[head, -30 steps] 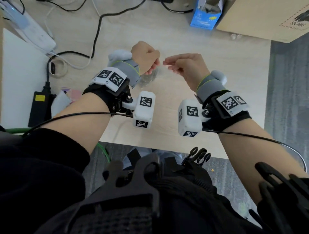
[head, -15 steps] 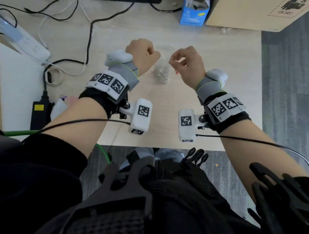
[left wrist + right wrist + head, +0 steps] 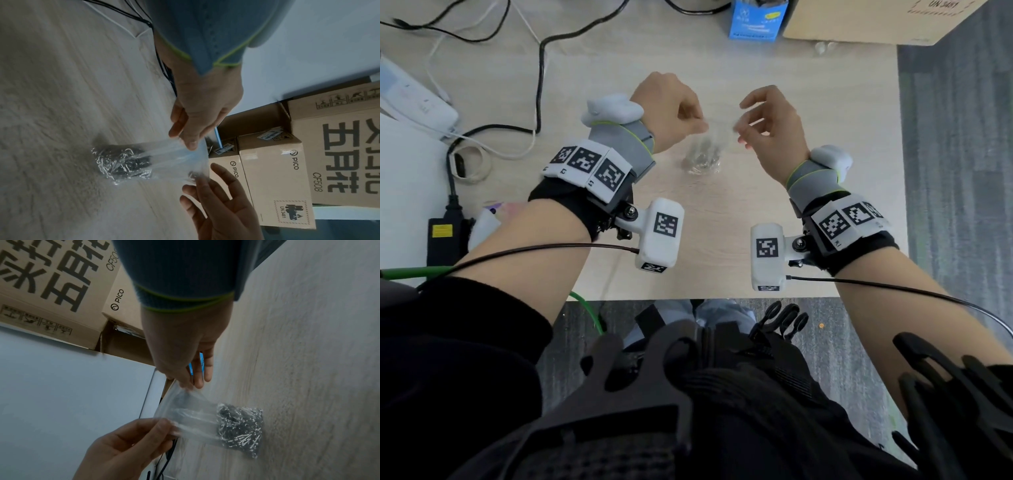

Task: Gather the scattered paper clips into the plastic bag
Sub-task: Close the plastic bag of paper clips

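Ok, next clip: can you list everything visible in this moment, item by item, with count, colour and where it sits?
plastic bag: one, clear, held upright over the desk middle, bottom resting on the desk
paper clips: a heap, silver, in the bottom of the bag
desk: one, pale wood, under everything
small box: one, blue, far edge of the desk
cardboard boxes: several, brown, far right corner
power strip: one, white, far left
cables: several, black and white, far left
power adapter: one, black, left edge
left hand: pinches one side of the bag's mouth
right hand: pinches the other side, remaining fingers spread
wrist cameras: two, white, one on each wrist
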